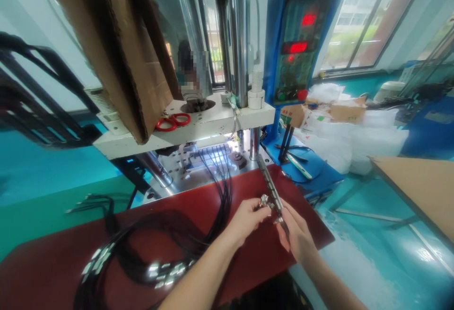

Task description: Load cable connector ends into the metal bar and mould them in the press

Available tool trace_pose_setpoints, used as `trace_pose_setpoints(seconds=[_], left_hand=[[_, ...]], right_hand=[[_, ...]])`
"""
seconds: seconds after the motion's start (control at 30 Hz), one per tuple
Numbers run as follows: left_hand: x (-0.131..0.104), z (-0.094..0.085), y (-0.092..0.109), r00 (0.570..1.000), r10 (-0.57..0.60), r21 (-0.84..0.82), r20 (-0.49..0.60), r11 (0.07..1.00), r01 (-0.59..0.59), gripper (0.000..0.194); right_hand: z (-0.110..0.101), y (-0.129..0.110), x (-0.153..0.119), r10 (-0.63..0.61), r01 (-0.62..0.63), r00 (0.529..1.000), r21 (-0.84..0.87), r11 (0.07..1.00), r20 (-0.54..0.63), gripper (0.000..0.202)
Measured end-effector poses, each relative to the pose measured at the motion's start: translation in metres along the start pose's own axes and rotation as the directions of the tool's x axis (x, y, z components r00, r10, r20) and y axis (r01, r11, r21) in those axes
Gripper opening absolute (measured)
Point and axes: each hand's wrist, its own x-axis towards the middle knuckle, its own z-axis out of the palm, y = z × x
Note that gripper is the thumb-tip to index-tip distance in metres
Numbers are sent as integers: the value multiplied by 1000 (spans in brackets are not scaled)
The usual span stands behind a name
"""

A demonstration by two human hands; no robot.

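Observation:
My right hand (296,229) is closed around the lower end of a long, narrow metal bar with notches (270,184), which slants up and away to the left. Pinched at the fingertips of my left hand (250,217) are small shiny metal pieces (264,199), held close against the bar's side; their exact kind is too small to make out. Left of my hands, a bundle of black cables (142,234) lies coiled on the dark red board (262,272). Several of its strands run up to a brightly lit metal fixture (209,156) in the press.
Red-handled scissors (173,121) and a cardboard box (117,40) rest on the press's white plate (220,120). A blue control box (294,45) with red displays stands behind. Tools, including a pale-green-handled cutter (300,165), occupy a blue shelf (328,177) at right. White bags (358,139) lie beyond.

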Motion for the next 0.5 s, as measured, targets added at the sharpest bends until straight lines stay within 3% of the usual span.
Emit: trace_pose_setpoints(seconds=[0.17, 0.37, 0.5], left_hand=[[1, 4, -9, 990, 140, 230, -15, 964, -132, 13], [3, 5, -11, 995, 96, 122, 14, 988, -97, 13], [3, 5, -14, 992, 123, 129, -33, 985, -118, 14]], right_hand=[[-2, -2, 1, 32, -32, 999, 9, 999, 29, 52], [-3, -5, 3, 94, -93, 992, -7, 996, 83, 59], [0, -2, 4, 78, -79, 996, 6, 997, 49, 59]])
